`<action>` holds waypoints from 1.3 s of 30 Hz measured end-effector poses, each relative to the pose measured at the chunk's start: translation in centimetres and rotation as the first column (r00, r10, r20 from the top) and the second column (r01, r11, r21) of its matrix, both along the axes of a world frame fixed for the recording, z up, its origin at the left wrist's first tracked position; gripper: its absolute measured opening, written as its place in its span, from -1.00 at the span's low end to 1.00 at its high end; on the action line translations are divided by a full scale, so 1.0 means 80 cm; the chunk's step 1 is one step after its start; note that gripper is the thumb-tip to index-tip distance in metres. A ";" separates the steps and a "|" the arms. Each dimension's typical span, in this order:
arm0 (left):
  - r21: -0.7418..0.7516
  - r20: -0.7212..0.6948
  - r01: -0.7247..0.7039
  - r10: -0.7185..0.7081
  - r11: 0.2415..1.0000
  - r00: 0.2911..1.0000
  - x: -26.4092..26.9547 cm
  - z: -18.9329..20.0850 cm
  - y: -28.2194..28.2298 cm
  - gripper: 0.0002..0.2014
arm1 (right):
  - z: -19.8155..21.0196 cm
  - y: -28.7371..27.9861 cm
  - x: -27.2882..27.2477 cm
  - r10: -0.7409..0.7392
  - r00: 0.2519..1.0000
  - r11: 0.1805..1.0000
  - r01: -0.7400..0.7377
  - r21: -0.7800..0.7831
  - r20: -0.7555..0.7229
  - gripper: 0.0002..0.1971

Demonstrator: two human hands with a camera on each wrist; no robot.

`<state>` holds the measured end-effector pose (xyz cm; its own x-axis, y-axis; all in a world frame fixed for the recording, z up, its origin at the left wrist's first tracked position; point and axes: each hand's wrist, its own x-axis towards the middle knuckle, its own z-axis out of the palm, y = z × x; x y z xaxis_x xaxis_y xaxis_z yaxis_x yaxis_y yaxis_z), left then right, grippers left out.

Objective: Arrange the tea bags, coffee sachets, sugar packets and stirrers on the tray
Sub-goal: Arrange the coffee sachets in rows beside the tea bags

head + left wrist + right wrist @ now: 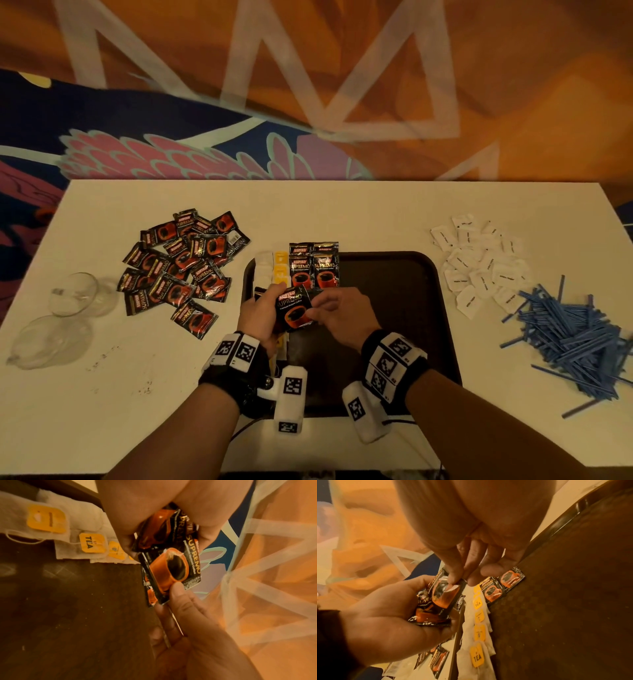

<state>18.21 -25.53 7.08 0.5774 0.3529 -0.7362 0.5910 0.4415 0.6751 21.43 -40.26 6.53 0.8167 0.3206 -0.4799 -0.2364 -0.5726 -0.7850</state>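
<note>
Looking down from the head view, the left hand (260,317) grips a small stack of coffee sachets (294,310) over the dark tray (404,308), and the right hand (342,317) pinches the top one. Loose sachets (178,263) lie left on the surface (342,212), sugar packets (479,260) and blue stirrers (568,335) right. The left wrist view shows tea bags (51,524) lined along the tray edge. In the right wrist view, two sachets (501,586) lie flat beside them.

Glossy foil coffee sachets (294,310), papery tea bags (476,635), dark textured matt tray (404,298).
</note>
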 end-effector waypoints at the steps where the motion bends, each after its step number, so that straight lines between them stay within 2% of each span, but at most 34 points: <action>1: 0.004 -0.015 -0.011 0.011 1.000 1.000 -0.001 0.000 0.000 -0.69 | -0.002 0.000 -0.002 0.006 1.000 1.000 -0.006 -0.010 -0.002 -0.87; 5: 0.062 -0.097 -0.042 0.048 0.997 0.994 -0.010 -0.026 0.023 -0.32 | -0.018 0.002 -0.002 -0.033 0.997 0.999 0.031 -0.025 -0.077 -0.93; 7: 0.050 -0.106 -0.086 0.091 0.995 0.990 -0.016 -0.043 0.039 -0.25 | -0.027 0.001 0.003 -0.093 0.990 0.995 0.089 -0.043 -0.102 -0.95; 8: -0.001 -0.119 -0.099 0.098 0.995 0.988 -0.020 -0.037 0.043 -0.28 | -0.033 0.002 0.008 -0.123 0.986 0.991 0.117 -0.061 -0.109 -0.95; 11: -0.088 -0.102 -0.114 0.105 0.990 0.989 -0.032 -0.028 0.055 -0.60 | -0.050 0.007 0.024 -0.190 0.974 0.978 0.176 -0.114 -0.123 -0.87; 12: -0.088 -0.096 -0.117 0.109 0.989 0.989 -0.036 -0.028 0.059 -0.63 | -0.056 0.010 0.030 -0.198 0.973 0.974 0.182 -0.133 -0.119 -0.86; 16: -0.061 -0.081 -0.155 0.150 0.986 0.985 -0.055 -0.043 0.086 -0.67 | -0.069 0.024 0.045 -0.237 0.966 0.959 0.214 -0.185 -0.107 -0.84; 23: -0.129 -0.074 -0.240 0.232 0.962 0.970 -0.068 -0.048 0.110 -0.71 | -0.084 0.043 0.057 -0.251 0.963 0.943 0.220 -0.250 -0.099 -0.88; 29: -0.157 -0.059 -0.223 0.216 0.962 0.975 -0.067 -0.048 0.112 -0.75 | -0.088 0.047 0.058 -0.260 0.959 0.939 0.224 -0.260 -0.113 -0.83; 39: -0.119 -0.083 -0.198 0.188 0.973 0.979 -0.060 -0.048 0.105 -0.78 | -0.089 0.043 0.059 -0.283 0.954 0.941 0.255 -0.222 -0.103 -0.88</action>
